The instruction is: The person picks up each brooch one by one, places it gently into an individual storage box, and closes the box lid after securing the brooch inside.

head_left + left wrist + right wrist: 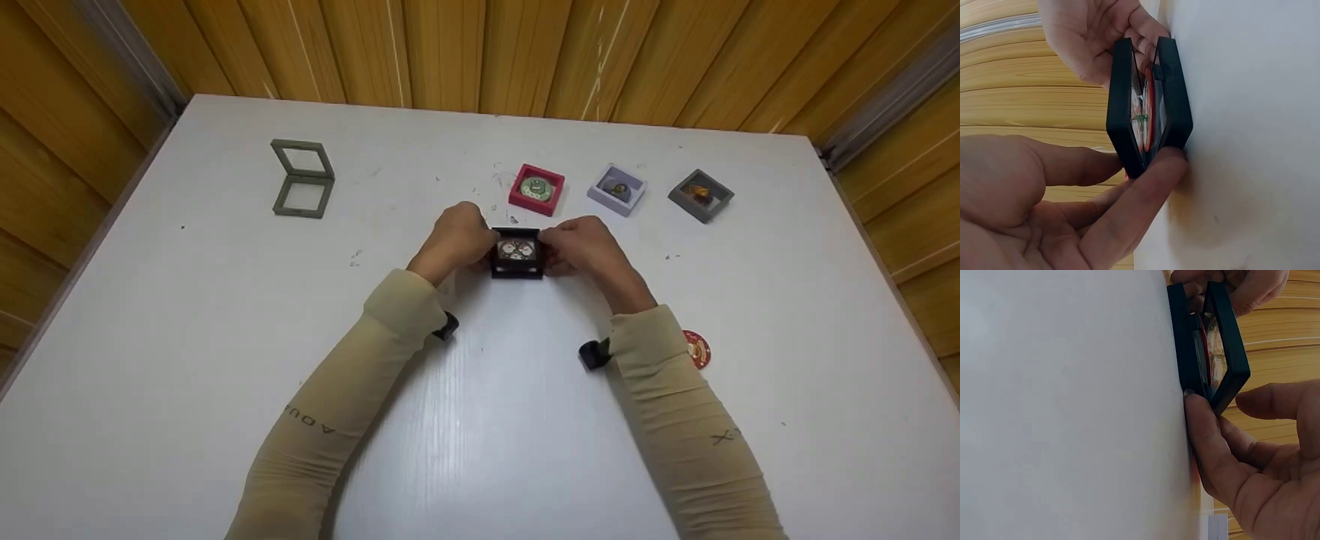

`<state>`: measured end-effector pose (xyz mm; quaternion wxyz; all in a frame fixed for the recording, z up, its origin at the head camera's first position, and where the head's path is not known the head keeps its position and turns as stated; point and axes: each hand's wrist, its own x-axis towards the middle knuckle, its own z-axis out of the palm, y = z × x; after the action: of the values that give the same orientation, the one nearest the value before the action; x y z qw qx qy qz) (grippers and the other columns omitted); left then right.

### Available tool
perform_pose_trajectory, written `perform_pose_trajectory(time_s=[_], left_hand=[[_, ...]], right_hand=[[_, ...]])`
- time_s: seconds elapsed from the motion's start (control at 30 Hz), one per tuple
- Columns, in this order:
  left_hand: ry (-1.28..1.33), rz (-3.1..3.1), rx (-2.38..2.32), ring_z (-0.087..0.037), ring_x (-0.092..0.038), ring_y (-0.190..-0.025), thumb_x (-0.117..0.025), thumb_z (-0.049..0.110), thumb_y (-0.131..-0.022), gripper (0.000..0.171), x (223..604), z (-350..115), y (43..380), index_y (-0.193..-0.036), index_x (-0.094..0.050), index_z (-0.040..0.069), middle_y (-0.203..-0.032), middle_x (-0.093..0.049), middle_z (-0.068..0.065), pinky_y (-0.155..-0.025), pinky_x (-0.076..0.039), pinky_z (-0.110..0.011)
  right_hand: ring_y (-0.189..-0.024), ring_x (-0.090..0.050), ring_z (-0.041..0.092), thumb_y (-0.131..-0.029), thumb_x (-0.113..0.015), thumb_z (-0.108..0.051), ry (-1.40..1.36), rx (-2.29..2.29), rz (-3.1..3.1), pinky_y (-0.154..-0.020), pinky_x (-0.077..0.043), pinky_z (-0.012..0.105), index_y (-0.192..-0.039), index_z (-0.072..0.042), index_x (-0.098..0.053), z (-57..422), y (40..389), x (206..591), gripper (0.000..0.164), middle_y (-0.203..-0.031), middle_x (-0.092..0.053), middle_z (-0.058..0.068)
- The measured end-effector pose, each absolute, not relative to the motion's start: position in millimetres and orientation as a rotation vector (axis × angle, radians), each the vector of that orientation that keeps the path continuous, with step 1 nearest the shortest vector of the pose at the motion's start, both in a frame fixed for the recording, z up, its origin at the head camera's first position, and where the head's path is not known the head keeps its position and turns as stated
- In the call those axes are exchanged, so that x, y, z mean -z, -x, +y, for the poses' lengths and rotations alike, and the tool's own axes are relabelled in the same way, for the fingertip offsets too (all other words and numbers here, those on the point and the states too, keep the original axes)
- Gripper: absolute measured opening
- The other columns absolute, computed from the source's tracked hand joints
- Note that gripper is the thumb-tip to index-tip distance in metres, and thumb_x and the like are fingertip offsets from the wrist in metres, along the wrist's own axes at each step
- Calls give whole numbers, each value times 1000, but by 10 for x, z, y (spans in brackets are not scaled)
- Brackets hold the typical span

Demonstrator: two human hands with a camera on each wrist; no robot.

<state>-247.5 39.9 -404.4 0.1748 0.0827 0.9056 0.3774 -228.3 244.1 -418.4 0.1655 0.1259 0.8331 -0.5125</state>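
A small black display case [516, 275] stands partly open on the white table, its two framed halves spread in a narrow V in both wrist views. Between its clear films sits a round chip with a red edge [1149, 112] and a pale printed face. My left hand [461, 238] holds the case at its left side, thumb by one half and fingers against the other. On the opposite side my right hand [589, 246] grips it the same way, with a fingertip [1196, 405] at the lower half close to the tabletop.
An open olive-green frame case [309, 177] stands at the back left. Behind my hands are a red case [559, 193] holding a green chip, a lavender case [616, 204] and a grey case [681, 196]. A red chip [698, 349] lies partly under the right sleeve.
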Motion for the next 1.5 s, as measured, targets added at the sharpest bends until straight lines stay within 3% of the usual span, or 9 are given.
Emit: perform_pose_trajectory(time_s=[0.2,0.5,0.87,1.23,1.5], left_hand=[[-224,2585,-1060,-15,-60,-59,-62,7,-101,28,4051,402,2474,-73,-63,6,-75,-70,-8,-60,-51,-27],[-213,2580,-1065,-16,-62,-62,-65,6,-100,15,4058,412,2472,-93,-74,-5,-78,-70,-9,-61,-53,-27],[-250,2606,-1046,-14,-61,-57,-66,5,-99,29,4069,411,2477,-70,-62,7,-67,-67,-5,-58,-51,-26],[-243,2612,-1026,-17,-67,-61,-67,4,-98,16,4076,428,2480,-89,-76,-5,-81,-77,-15,-60,-54,-27],[-243,2613,-1027,-19,-69,-63,-69,4,-98,15,4080,431,2476,-91,-77,-6,-82,-77,-16,-60,-56,-27]], right_hand=[[-79,-72,17,-103,-62,-17,-369,1451,2359,-77,-62,29,-123,11,-68,2440,2270,4176,34,-105,-71,17],[-78,-71,17,-101,-64,-14,-361,1464,2352,-76,-62,28,-120,10,-70,2444,2262,4179,30,-104,-71,17],[-73,-71,14,-100,-66,-11,-319,1486,2366,-75,-61,27,-115,11,-72,2455,2250,4196,27,-99,-71,14],[-71,-70,13,-100,-67,-11,-314,1488,2365,-74,-62,27,-113,11,-72,2454,2258,4181,25,-93,-70,11],[-73,-69,13,-99,-68,-10,-308,1481,2369,-75,-62,27,-113,11,-72,2448,2260,4196,25,-94,-69,11]])
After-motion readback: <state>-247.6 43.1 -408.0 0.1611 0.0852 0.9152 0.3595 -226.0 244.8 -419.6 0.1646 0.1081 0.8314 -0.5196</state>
